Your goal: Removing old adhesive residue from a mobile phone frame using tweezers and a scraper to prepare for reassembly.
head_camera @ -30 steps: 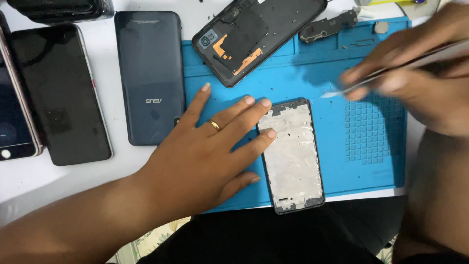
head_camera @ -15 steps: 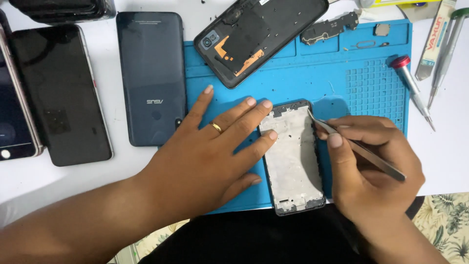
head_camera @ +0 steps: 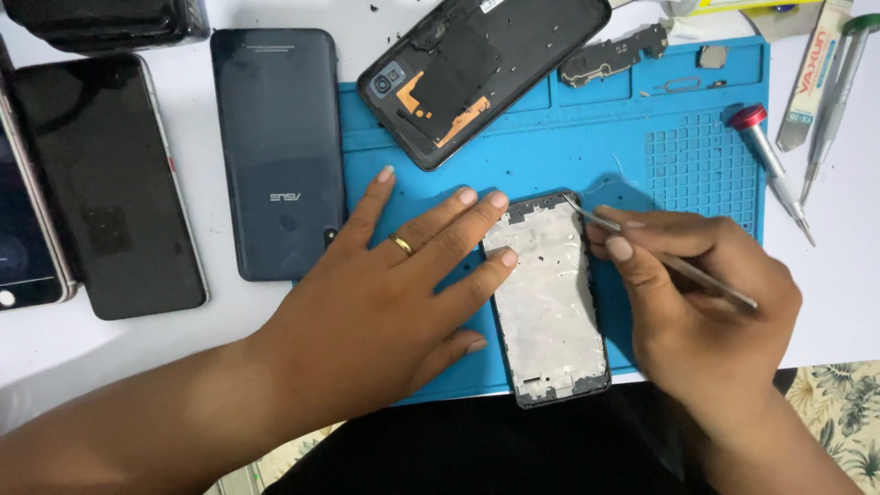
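The left hand (head_camera: 394, 293) lies flat, palm down, on the blue mat (head_camera: 568, 156), fingers spread; its forearm comes in from the lower left. The middle and ring fingertips press on the left edge of the frame (head_camera: 550, 298), a stripped phone chassis lying face up at the mat's front edge, long side running away from the person. This hand grips nothing; it only pins the frame down. The right hand (head_camera: 706, 312) comes in from the lower right, fingers curled shut around thin metal tweezers (head_camera: 660, 257), held like a pen between thumb and forefinger. The tweezer tip touches the frame's upper right corner, and the handle runs back over the knuckles toward the right. The frame's bottom end sits at the mat's near rim, just above the dark lap below. To the right of the frame the mat's gridded tray area is bare; a red-capped screwdriver (head_camera: 770, 165) lies across the mat's right border. Behind the frame an opened phone back (head_camera: 477, 73) lies tilted across the mat's top left corner. Left of the mat, on the white table (head_camera: 110, 357), a dark blue phone (head_camera: 275, 156) lies just beside the left thumb, and a black phone (head_camera: 105, 183) lies farther left.
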